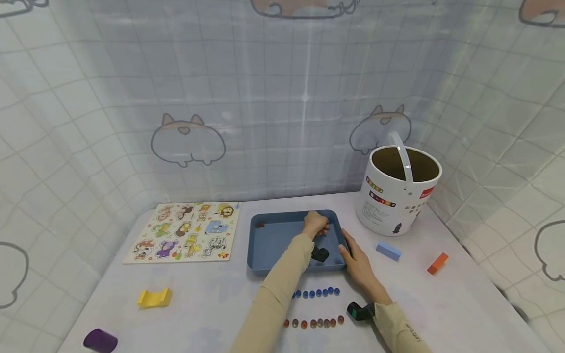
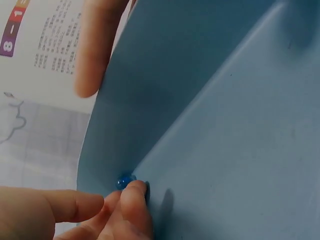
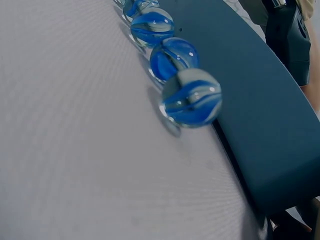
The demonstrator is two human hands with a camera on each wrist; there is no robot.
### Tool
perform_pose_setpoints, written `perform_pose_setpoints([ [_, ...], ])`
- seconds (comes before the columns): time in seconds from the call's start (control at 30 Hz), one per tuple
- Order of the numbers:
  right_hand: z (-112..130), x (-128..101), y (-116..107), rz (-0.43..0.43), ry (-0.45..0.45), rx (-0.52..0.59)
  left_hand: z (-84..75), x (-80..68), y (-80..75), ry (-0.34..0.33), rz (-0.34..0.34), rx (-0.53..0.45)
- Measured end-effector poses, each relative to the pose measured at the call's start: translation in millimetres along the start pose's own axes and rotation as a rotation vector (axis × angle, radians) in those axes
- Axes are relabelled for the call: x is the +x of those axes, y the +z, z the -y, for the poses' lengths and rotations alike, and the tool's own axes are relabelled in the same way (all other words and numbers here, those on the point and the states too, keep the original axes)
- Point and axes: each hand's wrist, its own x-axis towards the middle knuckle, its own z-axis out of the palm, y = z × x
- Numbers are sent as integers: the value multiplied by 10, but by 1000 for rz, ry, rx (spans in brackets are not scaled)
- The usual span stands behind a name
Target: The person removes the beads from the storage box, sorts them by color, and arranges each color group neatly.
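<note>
Blue plastic rectangular tray [image 1: 269, 240] sits at the centre of the white table [image 1: 463, 304], with a white cylindrical bucket [image 1: 399, 193] just beyond its far right corner. Left hand [image 1: 315, 224] reaches into the tray's far right corner; in the left wrist view its fingertips [image 2: 131, 200] are curled down onto a small blue glass marble [image 2: 125, 180] lodged where the tray floor meets the wall, touching it but not yet enclosing it. Right hand [image 1: 358, 262] rests against the tray's right outer wall, fingers extended along the rim and holding nothing. One dark marble [image 1: 260, 224] lies in the tray's far left corner.

On the table near the tray's front edge, a row of blue glass marbles [image 1: 315, 292] runs left to right; the right wrist view shows these marbles [image 3: 190, 97] just beside the tray's front wall. A second row of reddish-brown marbles [image 1: 313, 322] lies closer to the person. An animal peg puzzle board [image 1: 185, 231] lies left of the tray. Scattered blocks: yellow arch block [image 1: 154, 297], purple block [image 1: 100, 340], light blue block [image 1: 388, 250], orange block [image 1: 437, 263]
</note>
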Motion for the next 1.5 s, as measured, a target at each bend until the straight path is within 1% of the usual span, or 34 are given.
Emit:
perform_pose_setpoints([
  [0.27,-14,10,-3,-1,-1,-6,-48,-90,-1,10,16,8],
  [0.33,-15,11,-3,-4,-10,-7,-58,-92,5,25,4,22],
  [0.47,-7,8,-7,-4,-18,-9,-74,-94,35,31,-11,55],
  [0.6,15,8,-7,-4,-17,-13,-73,-108,56,23,11,82],
  [0.77,37,5,1,-1,-17,-11,-51,-110,58,23,21,75],
  [0.83,41,-1,3,4,-15,-13,-40,-112,42,20,26,72],
  [0.93,40,-9,-2,5,-6,-11,-18,-127,-13,42,55,56],
  [1.0,34,-6,-11,0,-4,-14,-16,-147,-84,77,85,41],
  [1.13,43,-19,-4,10,3,-12,16,-267,-359,155,137,7],
  [1.27,45,-26,-24,26,15,-20,55,-479,-709,224,206,-23],
  [1.33,37,-20,-34,30,19,-27,85,-596,-880,246,222,-20],
  [1.43,22,-5,-29,36,22,-31,172,-784,-1118,275,220,4],
  [1.5,18,1,-13,41,24,-32,279,-918,-1254,292,213,16],
])
